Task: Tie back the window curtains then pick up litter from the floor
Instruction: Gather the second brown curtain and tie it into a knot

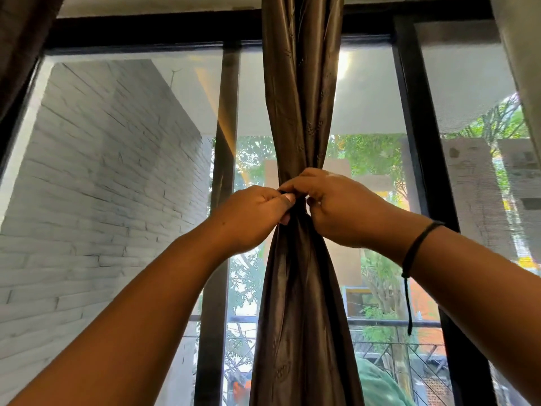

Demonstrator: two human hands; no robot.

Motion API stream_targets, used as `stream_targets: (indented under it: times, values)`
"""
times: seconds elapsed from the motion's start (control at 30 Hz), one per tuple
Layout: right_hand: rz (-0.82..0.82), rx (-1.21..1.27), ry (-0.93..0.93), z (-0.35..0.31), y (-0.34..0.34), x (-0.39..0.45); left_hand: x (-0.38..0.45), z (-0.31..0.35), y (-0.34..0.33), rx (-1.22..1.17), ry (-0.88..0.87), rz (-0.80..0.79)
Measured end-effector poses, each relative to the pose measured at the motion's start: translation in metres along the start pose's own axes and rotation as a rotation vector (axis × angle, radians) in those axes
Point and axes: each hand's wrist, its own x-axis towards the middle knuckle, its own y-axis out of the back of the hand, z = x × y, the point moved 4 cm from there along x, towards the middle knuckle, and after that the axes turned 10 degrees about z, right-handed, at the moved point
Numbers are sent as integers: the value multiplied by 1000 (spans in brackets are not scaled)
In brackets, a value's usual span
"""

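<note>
Here the left hand [253, 213] pinches a dark tie [298, 210] at the cinched waist of the brown curtain [301, 112], which hangs before the window frame [421, 142]. Right of that waist, the right hand [342, 208] grips the tie's other side. If either pinch slackens before the knot sets, I reckon the bundle would spill open again.

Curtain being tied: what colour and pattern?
Shiny brown curtain with faint embroidered motifs, seen in the head view.
</note>
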Motion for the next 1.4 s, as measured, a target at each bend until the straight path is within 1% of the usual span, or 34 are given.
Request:
stream_targets:
  times: [0.07, 0.13, 0.27, 0.37, 0.43, 0.57, 0.63, 0.7, 0.73, 0.8, 0.83, 0.9, 0.97, 1.0, 1.1, 1.17, 1.23, 1.3, 1.4]
  values:
    - [-53, 20, -23, 3, -3, -3, 3, 3, 2, 42, 11, -32]
    - [-57, 9, -23, 4, -4, -5, 7, 4, 4, 115, 11, -36]
    - [-7, 49, -101, 8, -2, 1, 14, 5, 7, 209, 25, 15]
    - [-40, 34, -119, 7, -3, 5, 20, 7, 6, 284, 28, 42]
    - [-88, 22, -119, 6, -6, 8, 22, 9, 5, 351, -7, 69]
    - [-194, 21, -204, 8, -7, 13, 19, 15, 7, 437, -155, 203]
    - [-209, 11, -223, 7, -7, 16, 16, 18, 7, 451, -241, 292]
    - [-201, -2, -205, 6, -7, 16, 12, 17, 5, 429, -269, 345]
    - [-188, 1, -190, 6, -8, 15, 11, 15, 4, 397, -245, 353]
    - [-114, 49, -178, 7, -11, 12, 10, 7, 4, 308, -164, 357]
    - [-47, 81, -195, 8, -13, 9, 9, 3, 4, 271, -132, 361]
    - [138, 83, -266, 10, -17, -1, 9, -2, 2, 213, -92, 368]
    - [350, 18, -298, 9, -22, -14, 10, -1, 0, 164, -69, 372]
    - [437, -15, -284, 6, -24, -21, 11, 0, -1, 153, -56, 372]
    - [605, -182, -197, -1, -29, -37, 14, -4, -5, 92, 52, 330]
    - [674, -328, -118, -3, -28, -41, 14, -9, -8, -58, 178, 255]
    - [685, -425, -16, -5, -28, -44, 13, -12, -10, -187, 275, 190]
    - [675, -459, 52, -6, -27, -46, 13, -14, -10, -203, 289, 157]
    - [656, -421, 79, -2, -19, -45, 12, -15, -7, -269, 220, 186]
